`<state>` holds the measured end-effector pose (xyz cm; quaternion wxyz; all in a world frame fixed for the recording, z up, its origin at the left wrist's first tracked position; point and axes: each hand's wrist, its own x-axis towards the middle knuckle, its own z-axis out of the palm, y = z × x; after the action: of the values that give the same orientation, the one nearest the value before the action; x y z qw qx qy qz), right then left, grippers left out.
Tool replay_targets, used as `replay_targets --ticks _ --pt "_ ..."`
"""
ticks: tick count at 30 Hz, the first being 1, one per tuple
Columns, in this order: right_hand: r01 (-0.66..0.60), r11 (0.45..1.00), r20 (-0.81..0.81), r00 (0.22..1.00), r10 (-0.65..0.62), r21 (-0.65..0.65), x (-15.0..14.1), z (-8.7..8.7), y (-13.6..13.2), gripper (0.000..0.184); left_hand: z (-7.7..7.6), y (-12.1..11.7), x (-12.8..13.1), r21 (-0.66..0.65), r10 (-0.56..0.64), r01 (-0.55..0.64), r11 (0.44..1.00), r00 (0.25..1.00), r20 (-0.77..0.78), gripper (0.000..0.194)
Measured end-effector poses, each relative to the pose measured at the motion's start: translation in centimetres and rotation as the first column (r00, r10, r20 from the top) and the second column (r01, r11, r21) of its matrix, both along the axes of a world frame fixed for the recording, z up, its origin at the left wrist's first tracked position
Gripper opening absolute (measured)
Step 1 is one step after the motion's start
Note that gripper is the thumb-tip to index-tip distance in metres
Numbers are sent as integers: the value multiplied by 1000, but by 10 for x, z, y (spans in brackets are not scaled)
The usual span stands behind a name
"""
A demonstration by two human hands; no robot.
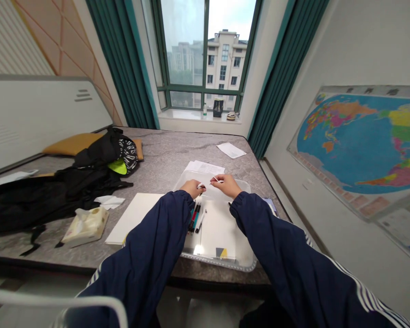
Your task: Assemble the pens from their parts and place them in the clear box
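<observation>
Over the clear tray's (244, 266) far end, the left hand (191, 187) curls closed around a small white piece (201, 186); the right hand (228, 185) pinches a thin white stick (215, 179), probably light, stiff, best held mid-length.

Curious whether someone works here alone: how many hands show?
2: the left hand holds a small white piece and the right hand pinches a thin white piece, both over the clear plastic bin.
</observation>
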<state>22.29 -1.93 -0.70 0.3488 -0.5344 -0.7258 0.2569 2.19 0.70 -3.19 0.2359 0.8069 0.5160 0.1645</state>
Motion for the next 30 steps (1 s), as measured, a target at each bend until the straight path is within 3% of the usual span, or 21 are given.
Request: replay_targets --ticks 3,10,22,26,30 --pt "35 999 -93 995 -35 -2 -7 -2 7 18 3 -1 -1 12 6 -6 1000 1000 0 29" --pt "-44 999 -1 999 44 1 -14 -10 -1 18 5 -6 4 14 20 -19 1000 999 -37 30" --pt "-39 994 10 999 38 99 -9 -13 -1 12 4 -7 5 45 26 -25 999 1000 -18 36" --pt "23 991 -45 999 -17 134 -9 -11 0 14 6 -9 7 43 21 -21 999 1000 -13 32" --pt "-58 994 -17 998 60 93 -10 -15 0 16 10 -11 7 27 35 -35 999 999 3 32"
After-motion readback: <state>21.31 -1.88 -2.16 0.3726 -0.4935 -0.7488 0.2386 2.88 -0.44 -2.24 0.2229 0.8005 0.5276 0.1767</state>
